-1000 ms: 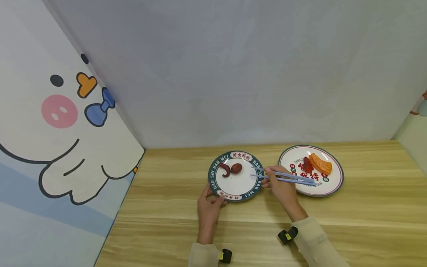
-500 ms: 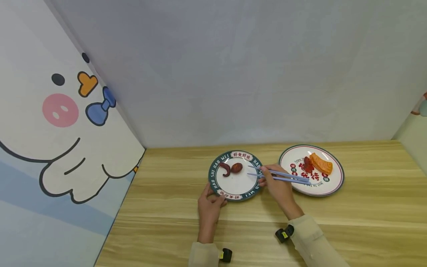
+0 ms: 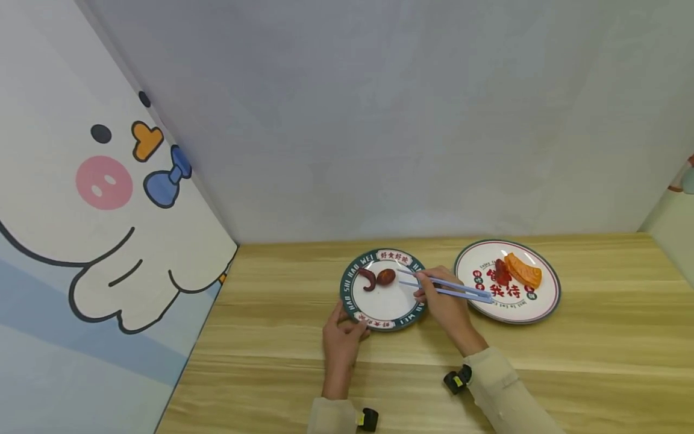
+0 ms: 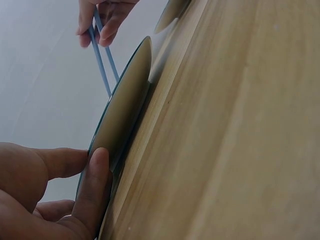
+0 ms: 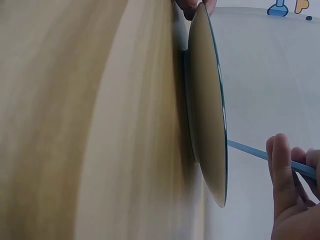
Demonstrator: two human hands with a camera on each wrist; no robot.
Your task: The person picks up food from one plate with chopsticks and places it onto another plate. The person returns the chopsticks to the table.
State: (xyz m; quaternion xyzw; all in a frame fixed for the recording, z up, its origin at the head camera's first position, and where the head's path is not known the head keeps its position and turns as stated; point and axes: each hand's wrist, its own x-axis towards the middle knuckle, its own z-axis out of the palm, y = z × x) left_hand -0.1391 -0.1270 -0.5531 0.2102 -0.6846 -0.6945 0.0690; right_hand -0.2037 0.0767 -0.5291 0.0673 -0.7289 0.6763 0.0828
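My left hand [image 3: 340, 343] pinches the near left rim of a green-bordered white plate [image 3: 384, 304]; thumb and forefinger meet at the edge in the left wrist view. On this plate lie a dark-red curved piece like an octopus tentacle [image 3: 370, 279] and a brown egg-shaped piece [image 3: 386, 276], side by side. My right hand [image 3: 447, 310] holds a pair of pale blue chopsticks [image 3: 461, 289]. Their tips are spread apart over the plate, just right of the brown piece, with nothing between them. In the right wrist view the plate's rim hides the tips.
To the right stands a second white plate [image 3: 468, 259] with red lettering. It bears an orange slice [image 3: 525, 271] and a small red piece [image 3: 502, 274]. A grey wall [image 3: 379, 120] rises behind the wooden table [image 3: 271, 331], and a cartoon-printed panel [image 3: 43, 223] stands at the left.
My right hand has moved left with the chopsticks, bringing their tips closer to the brown egg-shaped piece. The left hand keeps its hold on the plate. The head view has shifted slightly.
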